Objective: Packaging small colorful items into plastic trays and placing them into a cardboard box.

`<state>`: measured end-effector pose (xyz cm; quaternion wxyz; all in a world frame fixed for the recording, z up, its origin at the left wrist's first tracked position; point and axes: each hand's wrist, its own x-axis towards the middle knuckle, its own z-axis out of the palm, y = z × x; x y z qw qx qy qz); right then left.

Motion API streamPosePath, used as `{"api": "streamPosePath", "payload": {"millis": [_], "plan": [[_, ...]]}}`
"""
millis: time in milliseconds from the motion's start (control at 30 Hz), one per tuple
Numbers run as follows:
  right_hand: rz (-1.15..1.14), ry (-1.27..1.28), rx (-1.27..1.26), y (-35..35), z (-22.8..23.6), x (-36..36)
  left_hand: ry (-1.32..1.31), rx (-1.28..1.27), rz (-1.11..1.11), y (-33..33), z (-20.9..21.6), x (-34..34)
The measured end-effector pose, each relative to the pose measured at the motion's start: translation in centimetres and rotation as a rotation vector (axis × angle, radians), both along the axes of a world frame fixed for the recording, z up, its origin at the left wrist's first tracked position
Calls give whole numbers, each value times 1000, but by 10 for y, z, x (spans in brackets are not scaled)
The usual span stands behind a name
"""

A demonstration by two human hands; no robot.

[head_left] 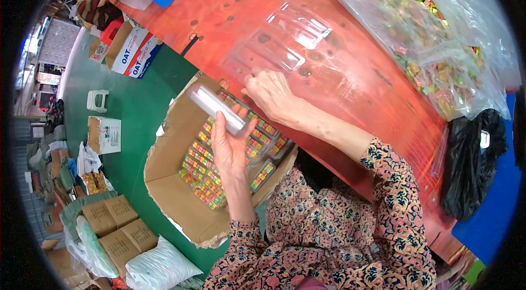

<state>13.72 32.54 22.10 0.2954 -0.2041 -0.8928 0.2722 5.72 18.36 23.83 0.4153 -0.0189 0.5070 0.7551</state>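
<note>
On a clock face laid over the view with twelve at the top, the left hand (230, 145) is near the centre, palm turned up. Its grip is clamped on a long clear tray (215, 108), thumb on the near side and fingers behind. The tray slants from the grip toward eleven o'clock, above the open cardboard box (170, 145); held by one end, it probably leaves most of its length unobstructed.

The right hand (268, 92) is just beside it, at one o'clock from the left hand, over the worktop (350, 103) near its edge. Its fingers curl inward; I cannot tell whether this grip is closed on anything. Moulded clear trays (300, 26) lie on the worktop from twelve to one o'clock of that hand, likely spread there to be within reach.

The box sits against the worktop's edge, perhaps so that both are close at hand. Inside, rows of small coloured pieces (204, 177) run below the left wrist, toward seven o'clock. A large clear bag (378, 21) of wrapped pieces rests at two o'clock from the right hand, and a black plastic bag (474, 166) at four.
</note>
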Motion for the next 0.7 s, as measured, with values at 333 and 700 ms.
{"api": "streamPosePath", "payload": {"millis": [333,700], "plan": [[-382,-156,186,62,-21,25,473,28,5,73,13,-6],[-416,-278,247,103,-41,25,469,-20,13,122,6,-8]]}}
